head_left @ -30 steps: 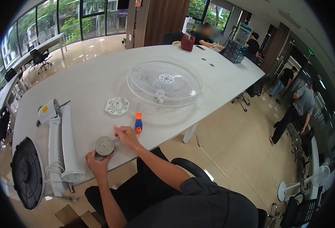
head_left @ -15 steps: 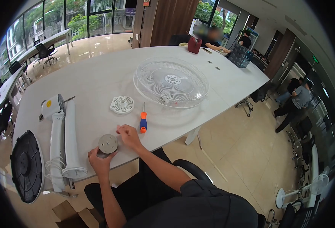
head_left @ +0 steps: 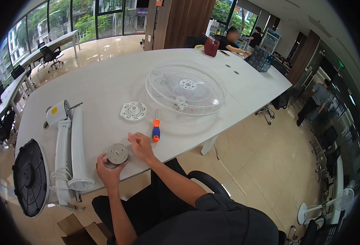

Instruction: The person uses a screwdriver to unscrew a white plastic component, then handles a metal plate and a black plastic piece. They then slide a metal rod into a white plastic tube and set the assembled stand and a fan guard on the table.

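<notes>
Head view: left hand [head_left: 109, 171] grips grey disc [head_left: 118, 153]; right hand [head_left: 142, 146] curled nearby, cannot tell whether pinching. Yellow sticker [head_left: 54, 110]: lettering illegible.

Offers no readable lettering or numbers: comprises a yellow label [head_left: 54, 110] on the white motor housing [head_left: 61, 117], an orange notice [head_left: 159, 2] on the wooden column [head_left: 160, 26], a purple sign [head_left: 142, 11] beyond the window [head_left: 131, 23] and a green lit sign [head_left: 341, 63] at upper right, too small to decipher.
</notes>
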The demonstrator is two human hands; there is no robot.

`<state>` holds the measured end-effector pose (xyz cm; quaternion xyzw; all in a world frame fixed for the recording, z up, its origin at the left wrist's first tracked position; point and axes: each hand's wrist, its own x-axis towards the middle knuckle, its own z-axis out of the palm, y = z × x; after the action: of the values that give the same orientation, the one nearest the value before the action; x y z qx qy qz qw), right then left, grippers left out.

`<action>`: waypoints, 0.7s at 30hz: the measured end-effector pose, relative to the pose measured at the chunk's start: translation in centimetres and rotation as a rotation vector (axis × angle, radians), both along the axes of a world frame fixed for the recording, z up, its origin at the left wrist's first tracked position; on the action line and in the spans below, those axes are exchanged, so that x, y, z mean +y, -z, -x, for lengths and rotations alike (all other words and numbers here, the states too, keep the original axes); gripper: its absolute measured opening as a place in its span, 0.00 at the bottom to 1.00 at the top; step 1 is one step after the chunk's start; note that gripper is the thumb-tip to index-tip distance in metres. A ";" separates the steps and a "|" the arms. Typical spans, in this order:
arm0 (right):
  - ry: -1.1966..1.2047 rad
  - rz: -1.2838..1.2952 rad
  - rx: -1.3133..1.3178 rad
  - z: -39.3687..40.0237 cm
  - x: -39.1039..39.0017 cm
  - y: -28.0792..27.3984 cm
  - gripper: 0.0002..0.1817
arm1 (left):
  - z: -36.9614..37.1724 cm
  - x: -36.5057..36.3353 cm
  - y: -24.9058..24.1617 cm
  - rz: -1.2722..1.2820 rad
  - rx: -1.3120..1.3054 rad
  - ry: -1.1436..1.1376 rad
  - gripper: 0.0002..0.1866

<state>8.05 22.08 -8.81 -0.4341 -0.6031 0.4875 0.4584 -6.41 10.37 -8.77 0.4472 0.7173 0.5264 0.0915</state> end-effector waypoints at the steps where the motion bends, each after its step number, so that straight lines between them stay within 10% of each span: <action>1: -0.016 -0.118 -0.004 0.4 -0.5 -0.5 0.15 | -0.1 -0.1 -0.4 -0.006 -0.079 0.011 0.49; 5: 0.028 -0.781 -0.154 2.0 -0.3 0.1 0.17 | -0.7 -0.5 -1.6 -0.032 -0.159 0.036 0.61; 11: 0.067 0.087 -0.039 -0.2 -0.2 -0.5 0.17 | -0.8 -0.4 -1.7 -0.055 -0.114 0.017 0.64; 21: 0.032 -0.660 0.013 1.5 0.0 0.6 0.20 | -0.7 -0.2 -0.9 -0.042 -0.095 0.008 0.62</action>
<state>6.57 22.04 -9.41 -0.2685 -0.7187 0.2612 0.5858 -5.66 10.18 -7.85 0.4264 0.6991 0.5617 0.1182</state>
